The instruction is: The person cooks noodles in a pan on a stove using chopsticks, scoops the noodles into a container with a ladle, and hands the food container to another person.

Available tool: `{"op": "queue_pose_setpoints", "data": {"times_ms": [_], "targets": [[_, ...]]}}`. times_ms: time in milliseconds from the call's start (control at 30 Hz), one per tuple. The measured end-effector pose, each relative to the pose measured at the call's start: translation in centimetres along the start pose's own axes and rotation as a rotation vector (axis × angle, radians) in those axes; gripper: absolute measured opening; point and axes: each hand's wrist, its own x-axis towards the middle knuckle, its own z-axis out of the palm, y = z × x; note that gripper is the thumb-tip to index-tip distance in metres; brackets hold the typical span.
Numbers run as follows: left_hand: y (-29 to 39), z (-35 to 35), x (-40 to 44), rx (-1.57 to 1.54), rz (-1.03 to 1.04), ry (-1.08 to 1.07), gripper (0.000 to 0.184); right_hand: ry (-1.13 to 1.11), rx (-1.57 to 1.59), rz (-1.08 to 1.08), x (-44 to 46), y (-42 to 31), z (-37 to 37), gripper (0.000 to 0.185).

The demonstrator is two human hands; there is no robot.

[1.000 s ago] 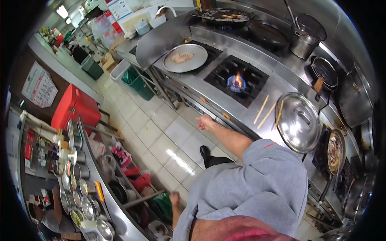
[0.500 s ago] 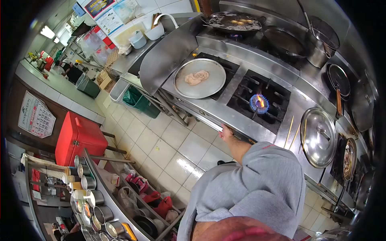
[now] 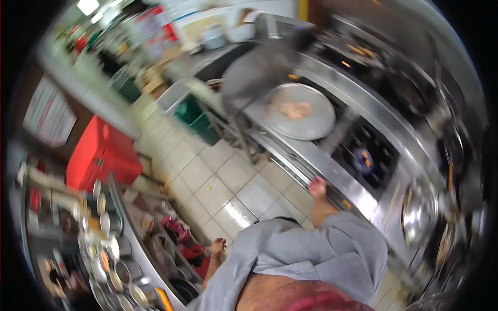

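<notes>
My right hand (image 3: pixel 317 187) hangs beside the front edge of the steel stove (image 3: pixel 342 181), near its knobs. Its fingers look loosely apart, with nothing visible in them. Low on the left, my left hand (image 3: pixel 219 245) is in the air near the shelf unit, fingers loosely bent and no object visible; both hands are somewhat blurred. On the stove lies a round metal tray (image 3: pixel 322 120) with a pale, raw-looking lump of meat or dough (image 3: pixel 296 110) on it. A gas burner (image 3: pixel 364 160) nearby shows a flame.
A dark pan (image 3: pixel 332 52) with browned pieces stands at the back. A domed steel lid (image 3: pixel 419 212) lies on the right. Green bins (image 3: pixel 199 124) and a red cooler box (image 3: pixel 98 158) stand across the tiled floor. Steel pots (image 3: pixel 122 274) line the left counter.
The view has swung, blurring the scene and shifting the stove rightward. My left hand has come into sight at the lower left. My right hand stays by the stove's front edge.
</notes>
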Motion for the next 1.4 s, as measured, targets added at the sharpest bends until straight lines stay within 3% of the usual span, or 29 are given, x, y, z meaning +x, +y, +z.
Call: {"op": "queue_pose_setpoints", "data": {"times_ms": [100,167,400,467,533,567,600,667,767,900,1067,1200,1400], "targets": [[-1.7,-0.8,0.0,0.054,-0.106,0.039,0.039,0.054,0.006,-0.051,-3.5,-0.3,4.6,0.015],[-5.9,-1.2,2.9,0.285,0.076,-0.124,0.039,0.038,0.004,-0.051,-3.3,-0.4,4.4,0.015],[-9.6,-2.3,5.6,0.326,0.233,-0.052,0.037,0.112,-0.108,-0.035,-3.3,-1.1,5.4,0.021],[-13.2,-1.6,7.8,0.577,0.375,-0.021,0.035,-0.030,-0.167,0.234,-2.5,-1.6,5.0,0.024],[-10.2,-1.9,6.2,0.477,0.023,-0.038,0.037,0.130,-0.471,0.748,-2.1,-1.8,6.4,0.027],[-9.3,-2.0,5.9,0.591,0.056,-0.046,0.037,0.144,-0.723,0.870,-1.5,-1.0,7.1,0.025],[-9.1,-1.7,5.8,0.608,0.139,0.013,0.035,0.043,-1.065,0.874,-0.8,1.0,7.9,0.024],[-7.9,-1.0,6.4,0.520,0.078,0.075,0.033,-0.217,-1.641,0.843,0.2,4.9,9.2,0.020],[-3.6,-0.2,5.6,0.330,-0.077,0.169,0.034,-0.568,-1.998,0.786,2.5,10.2,12.8,0.015],[-0.6,2.0,5.0,0.054,-0.121,0.289,0.039,-0.832,-2.107,0.739,5.7,15.7,18.7,0.013],[-0.2,4.4,3.2,-0.037,-0.244,0.392,0.042,-0.659,-1.838,0.617,10.5,20.4,27.3,0.021],[-3.5,6.0,-1.1,-0.113,-0.333,0.696,0.040,-0.603,-1.874,0.574,11.8,23.5,31.1,0.021],[-6.3,6.0,-17.3,-0.389,-0.609,1.835,0.012,-0.678,-2.086,0.823,9.9,27.0,26.7,0.009]]}}
